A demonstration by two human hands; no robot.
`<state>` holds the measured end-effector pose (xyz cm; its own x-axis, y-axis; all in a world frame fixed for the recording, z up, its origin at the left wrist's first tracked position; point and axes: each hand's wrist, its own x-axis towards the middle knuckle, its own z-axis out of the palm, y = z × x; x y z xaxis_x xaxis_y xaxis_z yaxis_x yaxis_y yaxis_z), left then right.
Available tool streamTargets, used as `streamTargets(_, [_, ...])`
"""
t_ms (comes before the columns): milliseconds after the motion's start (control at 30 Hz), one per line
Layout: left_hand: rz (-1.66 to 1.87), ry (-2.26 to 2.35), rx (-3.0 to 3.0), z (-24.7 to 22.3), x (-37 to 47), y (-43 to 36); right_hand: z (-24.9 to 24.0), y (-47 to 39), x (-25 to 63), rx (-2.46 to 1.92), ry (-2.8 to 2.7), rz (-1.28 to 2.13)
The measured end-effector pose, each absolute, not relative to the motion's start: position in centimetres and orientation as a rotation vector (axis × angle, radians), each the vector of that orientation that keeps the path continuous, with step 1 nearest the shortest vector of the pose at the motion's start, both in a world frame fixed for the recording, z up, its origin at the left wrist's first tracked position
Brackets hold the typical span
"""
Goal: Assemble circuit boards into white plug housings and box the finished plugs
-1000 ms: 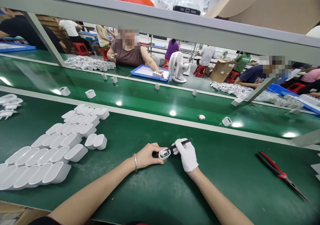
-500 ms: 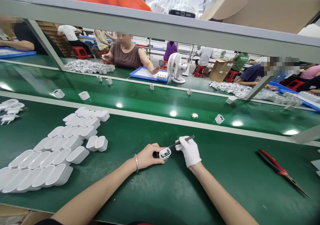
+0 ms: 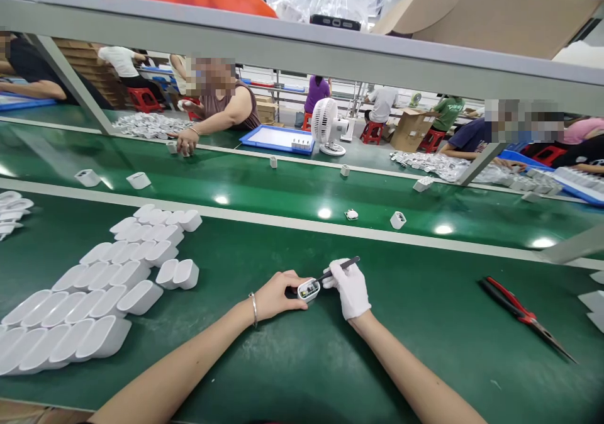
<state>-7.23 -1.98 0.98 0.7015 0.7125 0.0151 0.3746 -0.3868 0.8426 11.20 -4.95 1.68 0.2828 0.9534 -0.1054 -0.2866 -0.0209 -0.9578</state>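
Note:
A small white oval plastic housing (image 3: 309, 290) stands on the green bench, its open top showing a circuit board and small parts inside. My left hand (image 3: 278, 295), bare and with a bracelet at the wrist, grips it from the left between thumb and fingers. In a white glove, my right hand (image 3: 350, 287) is closed round dark tweezers (image 3: 348, 263). Their tip reaches the housing's upper right rim; whether it touches a part inside is too small to tell. Rows of white oval housings (image 3: 101, 276) stand to the left of my left hand.
Red-and-black long-nose pliers (image 3: 523, 314) lie at the right. Beyond the pale divider runs a green conveyor (image 3: 264, 191) carrying several white housings and a loose white part (image 3: 352, 214). A shelf beam (image 3: 302, 46) crosses above. Across the line are a co-worker, a blue tray (image 3: 278, 139) and a white fan (image 3: 325, 125).
The tweezers' tip has moved down and left, onto the housing's rim. Pieces on the conveyor have shifted left. A co-worker's hand has swung from the blue tray to white pieces at the left.

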Motion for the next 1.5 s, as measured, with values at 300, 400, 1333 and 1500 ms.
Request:
streamTargets(300, [0.48, 0.843, 2.027, 1.1, -7.2, -2.0, 2.2, -5.3, 10.9, -1.189, -0.758, 1.11])
streamTargets(400, [0.474, 0.843, 2.03, 1.1, -7.3, -2.1, 2.0, -5.0, 11.0, -1.184, -0.758, 1.117])
streamTargets(1333, [0.47, 0.867, 2.057, 1.3, -7.0, -2.3, 2.5, -4.3, 14.7, -1.601, -1.122, 1.085])
streamTargets(1500, [0.326, 0.921, 2.105, 3.5, -8.9, -1.5, 4.3, -5.6, 17.0, -1.949, -1.453, 1.056])
